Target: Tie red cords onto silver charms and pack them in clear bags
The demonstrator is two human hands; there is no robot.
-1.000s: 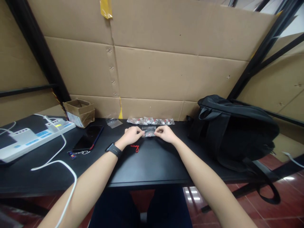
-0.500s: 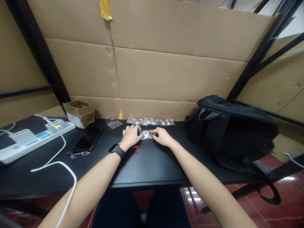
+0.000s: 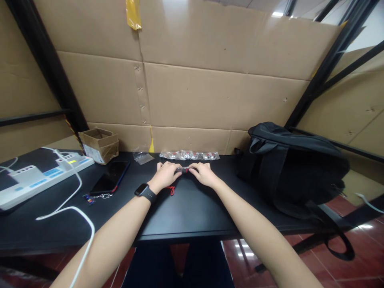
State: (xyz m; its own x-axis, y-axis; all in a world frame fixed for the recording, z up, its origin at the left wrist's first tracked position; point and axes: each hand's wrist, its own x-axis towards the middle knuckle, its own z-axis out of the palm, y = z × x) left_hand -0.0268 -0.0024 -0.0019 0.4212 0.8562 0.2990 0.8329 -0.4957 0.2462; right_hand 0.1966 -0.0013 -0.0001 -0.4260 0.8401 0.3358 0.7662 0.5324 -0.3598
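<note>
Between my hands is a small clear plastic packet point(image 3: 185, 169) with something red and dark in it. My left hand point(image 3: 167, 175), with a dark watch on the wrist, pinches its left end. Its right end is between the thumb and fingers of my right hand point(image 3: 203, 174). Behind them, several similar shiny packets point(image 3: 189, 155) lie in a row along the cardboard wall. A red cord loop point(image 3: 172, 190) lies on the black table point(image 3: 192, 212) just below my left hand.
On the left are a white power strip point(image 3: 36, 185), a phone point(image 3: 110, 177) with a keychain, a small open cardboard box point(image 3: 103, 147) and a white cable point(image 3: 85, 216). A flat clear bag point(image 3: 143, 157) lies at the back. A black backpack point(image 3: 294, 172) fills the right side.
The packet between my hands has tipped from showing its broad shiny face to a thin edge-on strip. My fingers have closed in around its ends.
</note>
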